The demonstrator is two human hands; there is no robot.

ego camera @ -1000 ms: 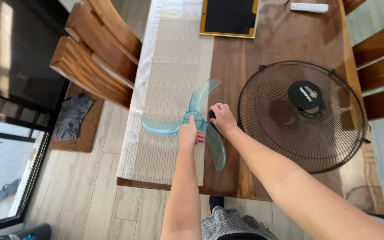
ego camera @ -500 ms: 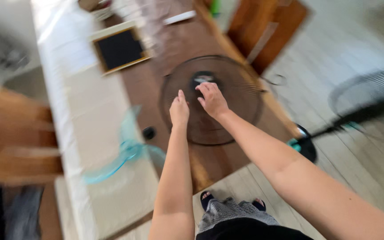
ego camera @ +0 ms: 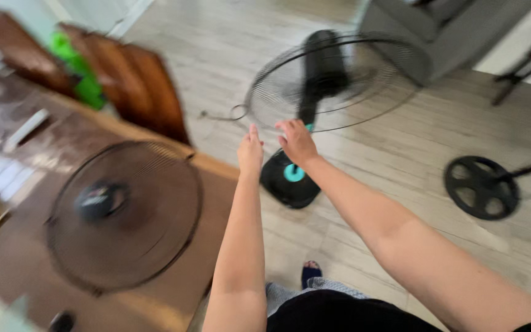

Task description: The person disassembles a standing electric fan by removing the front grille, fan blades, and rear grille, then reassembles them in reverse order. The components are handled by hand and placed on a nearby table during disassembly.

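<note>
two bare arms stretch out over the wooden table (ego camera: 173,295) edge toward the floor; the standing fan (ego camera: 314,92), largest thing ahead, rises beyond the table on pale floorboards, its round wire cage (ego camera: 364,80) tilted and its black base (ego camera: 290,181) with a teal knob just below the hands; a loose black fan grille (ego camera: 124,212) lies flat on the table, left of the standing fan, blurred; right of the standing fan a small black disc base (ego camera: 482,186) rests on the floor; the right hand (ego camera: 296,142) hovers at the cage's lower rim, fingers loosely curled, gripping nothing; the left hand (ego camera: 251,150) beside it is flat, fingers together, empty.
</note>
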